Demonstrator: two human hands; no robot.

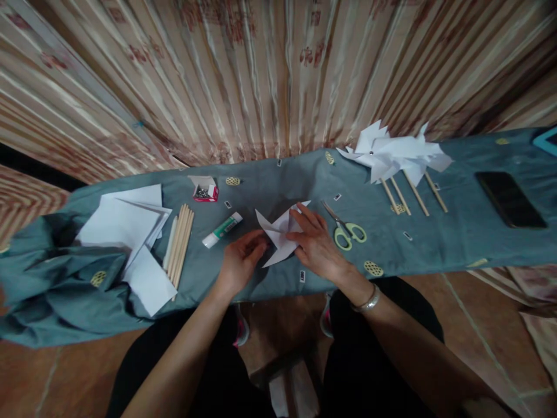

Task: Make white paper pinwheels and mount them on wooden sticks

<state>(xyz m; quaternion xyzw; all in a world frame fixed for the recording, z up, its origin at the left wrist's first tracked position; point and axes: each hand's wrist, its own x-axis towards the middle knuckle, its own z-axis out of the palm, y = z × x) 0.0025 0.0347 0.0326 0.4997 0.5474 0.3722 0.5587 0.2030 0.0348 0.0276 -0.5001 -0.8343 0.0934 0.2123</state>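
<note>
A white paper pinwheel (pixel 282 239), its corners folded in toward the middle, lies in front of me over the cloth. My right hand (pixel 317 241) grips it from the right, fingers bent over the blades near the centre. At its left edge is my left hand (pixel 246 255), with thumb and fingers curled together; what they pinch, if anything, is hidden. Close to the right hand rest scissors (pixel 344 229) with green handles. A glue stick (pixel 222 230) with a green label lies beyond the left hand.
Left on the blue-grey cloth (pixel 270 183) are white paper sheets (pixel 122 223), several wooden sticks (pixel 180 247) and an open box of small metal pins (pixel 204 190). Finished pinwheels (pixel 394 154) on sticks lie at back right, near a dark phone (pixel 510 199). A striped curtain (pixel 261 81) hangs behind.
</note>
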